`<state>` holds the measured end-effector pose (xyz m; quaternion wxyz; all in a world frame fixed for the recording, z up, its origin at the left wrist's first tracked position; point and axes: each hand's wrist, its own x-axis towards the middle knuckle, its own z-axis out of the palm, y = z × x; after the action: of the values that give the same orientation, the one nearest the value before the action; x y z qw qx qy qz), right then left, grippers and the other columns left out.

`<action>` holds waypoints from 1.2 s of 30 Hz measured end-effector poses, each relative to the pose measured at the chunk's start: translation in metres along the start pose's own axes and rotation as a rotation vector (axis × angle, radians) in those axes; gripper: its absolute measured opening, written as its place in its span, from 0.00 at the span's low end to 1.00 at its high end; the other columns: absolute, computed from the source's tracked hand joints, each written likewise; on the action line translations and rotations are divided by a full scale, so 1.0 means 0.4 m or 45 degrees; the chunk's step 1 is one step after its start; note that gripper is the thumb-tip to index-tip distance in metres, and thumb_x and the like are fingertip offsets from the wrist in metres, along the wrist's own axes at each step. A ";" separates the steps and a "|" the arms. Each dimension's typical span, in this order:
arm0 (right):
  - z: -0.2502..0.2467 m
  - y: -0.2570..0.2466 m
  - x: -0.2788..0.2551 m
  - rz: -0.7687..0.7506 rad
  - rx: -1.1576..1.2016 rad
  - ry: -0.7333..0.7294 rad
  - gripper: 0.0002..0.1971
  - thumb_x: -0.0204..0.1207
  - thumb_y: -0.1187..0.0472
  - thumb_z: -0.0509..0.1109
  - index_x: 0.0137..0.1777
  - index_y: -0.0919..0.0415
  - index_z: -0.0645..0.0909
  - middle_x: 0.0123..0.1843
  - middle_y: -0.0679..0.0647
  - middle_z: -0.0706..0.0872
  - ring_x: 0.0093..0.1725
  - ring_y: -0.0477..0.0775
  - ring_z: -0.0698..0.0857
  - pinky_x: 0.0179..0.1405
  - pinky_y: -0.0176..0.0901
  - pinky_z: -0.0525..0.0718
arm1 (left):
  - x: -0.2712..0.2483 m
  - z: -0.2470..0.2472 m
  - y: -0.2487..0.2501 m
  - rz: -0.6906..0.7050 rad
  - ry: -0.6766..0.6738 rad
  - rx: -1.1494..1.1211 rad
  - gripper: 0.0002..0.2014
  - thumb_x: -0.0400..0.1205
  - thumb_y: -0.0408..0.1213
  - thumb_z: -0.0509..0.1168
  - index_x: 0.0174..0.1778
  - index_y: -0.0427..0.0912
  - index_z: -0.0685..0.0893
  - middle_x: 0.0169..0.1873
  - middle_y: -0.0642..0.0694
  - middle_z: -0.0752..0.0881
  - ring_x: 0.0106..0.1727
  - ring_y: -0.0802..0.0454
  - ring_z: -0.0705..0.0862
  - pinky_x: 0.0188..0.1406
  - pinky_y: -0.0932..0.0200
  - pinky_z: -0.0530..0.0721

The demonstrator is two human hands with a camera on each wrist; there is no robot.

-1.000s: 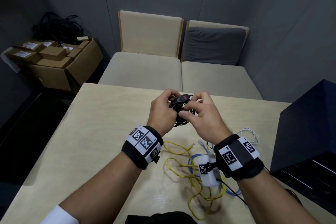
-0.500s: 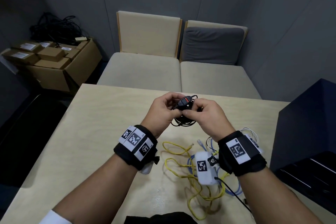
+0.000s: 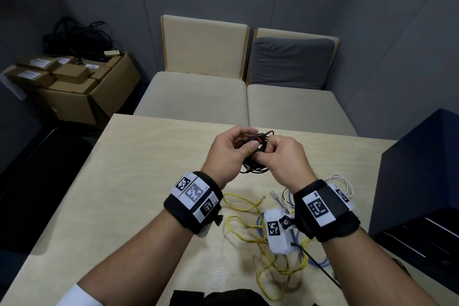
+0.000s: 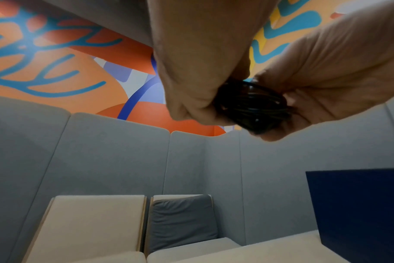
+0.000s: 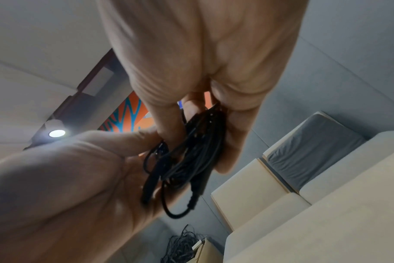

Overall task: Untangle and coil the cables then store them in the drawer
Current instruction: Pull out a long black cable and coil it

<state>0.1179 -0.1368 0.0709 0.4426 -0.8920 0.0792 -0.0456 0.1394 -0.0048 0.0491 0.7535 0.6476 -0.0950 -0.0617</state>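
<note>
Clearly both hands, left hand (image 3: 227,154) and right hand (image 3: 285,160), grip one coiled black cable (image 3: 255,169); small boxes fill the cardboard box (image 3: 99,97).

left hand (image 3: 232,154) | thumb now pressed on black cable coil (image 3: 255,165) | right hand (image 3: 285,159) | fingers curled tighter

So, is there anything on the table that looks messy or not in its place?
Yes. The yellow cable and the blue cable lie crossed in a loose tangle on the table, with a white cable beside them. Only the black cable is coiled, held by both hands.
</note>
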 end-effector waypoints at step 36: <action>-0.004 0.076 0.012 0.251 1.436 -0.536 0.14 0.75 0.70 0.62 0.59 0.70 0.79 0.44 0.62 0.89 0.42 0.55 0.89 0.52 0.48 0.87 | 0.001 -0.037 0.014 -0.191 -0.265 -0.450 0.08 0.79 0.25 0.64 0.50 0.41 0.77 0.42 0.45 0.88 0.34 0.50 0.87 0.32 0.60 0.84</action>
<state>0.1194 -0.1571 0.0478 0.8551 -0.4985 0.0358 0.1379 0.1428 0.0102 0.0524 0.8348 0.5007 -0.1115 -0.2001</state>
